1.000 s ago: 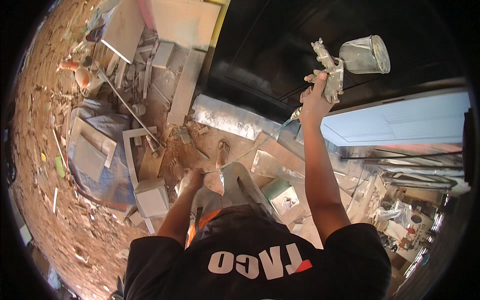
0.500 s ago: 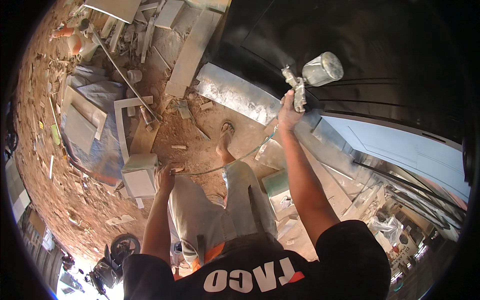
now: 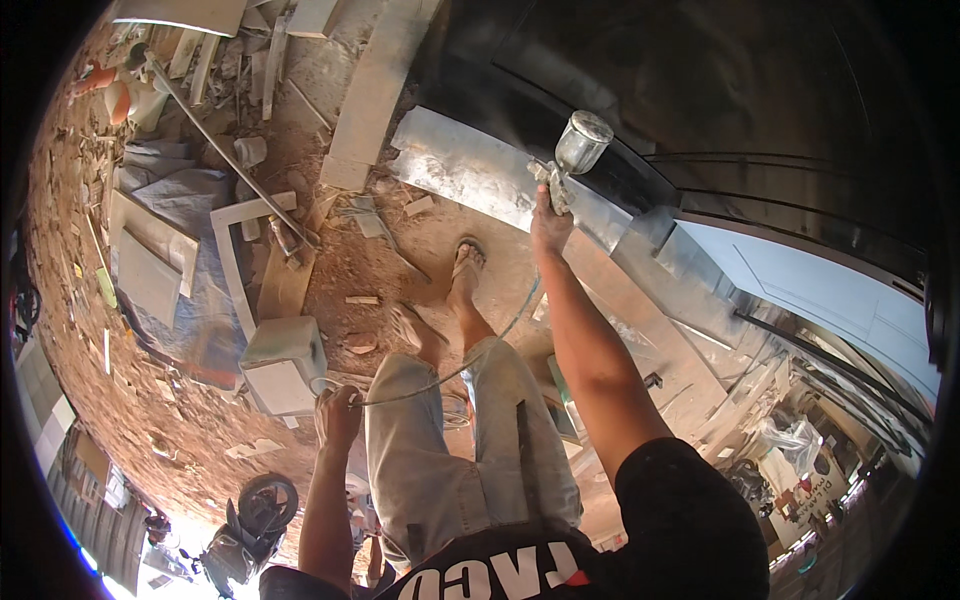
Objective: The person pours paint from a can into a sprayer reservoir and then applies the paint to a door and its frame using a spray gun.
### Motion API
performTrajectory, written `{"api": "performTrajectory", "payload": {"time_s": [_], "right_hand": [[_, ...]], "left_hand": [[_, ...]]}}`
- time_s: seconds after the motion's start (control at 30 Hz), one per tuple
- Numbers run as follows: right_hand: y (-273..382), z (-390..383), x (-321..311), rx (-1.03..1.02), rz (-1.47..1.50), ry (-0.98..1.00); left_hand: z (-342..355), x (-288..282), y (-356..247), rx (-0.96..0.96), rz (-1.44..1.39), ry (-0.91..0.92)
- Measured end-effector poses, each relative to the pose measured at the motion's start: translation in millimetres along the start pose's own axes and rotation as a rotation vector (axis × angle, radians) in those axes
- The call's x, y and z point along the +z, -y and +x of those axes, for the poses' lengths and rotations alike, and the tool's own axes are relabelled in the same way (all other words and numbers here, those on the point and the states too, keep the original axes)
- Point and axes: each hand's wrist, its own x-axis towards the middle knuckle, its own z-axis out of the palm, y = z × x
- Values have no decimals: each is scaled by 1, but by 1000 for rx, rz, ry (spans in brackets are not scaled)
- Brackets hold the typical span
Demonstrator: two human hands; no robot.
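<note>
My right hand [image 3: 550,225] is wrapped round the handle of a paint spray gun [image 3: 553,186]. A silvery metal cup [image 3: 583,145] sits on top of the gun, tilted. The gun is beside the lower edge of a large glossy black panel [image 3: 690,95], apart from it as far as I can tell. From my right hand a thin greenish hose [image 3: 505,330] curves down across my legs to my left hand [image 3: 338,415]. That hand is closed round the hose, near a pale box-shaped block [image 3: 284,365].
A silvery, paint-dusted board [image 3: 470,165] lies under the black panel. To the right is a light blue panel [image 3: 790,280]. Wood offcuts, a long pole [image 3: 215,135], a blue tarp [image 3: 195,215] and flat boards lie on the dirt floor. A motorcycle [image 3: 245,530] stands lower left.
My right hand has brought the spray gun left and slightly down, back from the black panel. The left hand sits lower with the hose. Both feet now show, and the view has shifted.
</note>
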Motion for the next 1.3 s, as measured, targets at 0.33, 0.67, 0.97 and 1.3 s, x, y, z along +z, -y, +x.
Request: {"api": "performTrajectory", "payload": {"time_s": [0.33,0.67,0.97,1.3], "right_hand": [[221,-42,-97,-28,386,-28],[582,-123,-281,-440,437,-179],[818,-148,-402,-637,432,-262],[998,-168,-549,-907,515,-401]], "left_hand": [[-68,-94,35,307,-249,79],[-150,-319,-38,655,-88,6],[-203,-471,-110,1139,-182,-291],[-309,-557,-227,1172,-378,-291]]}}
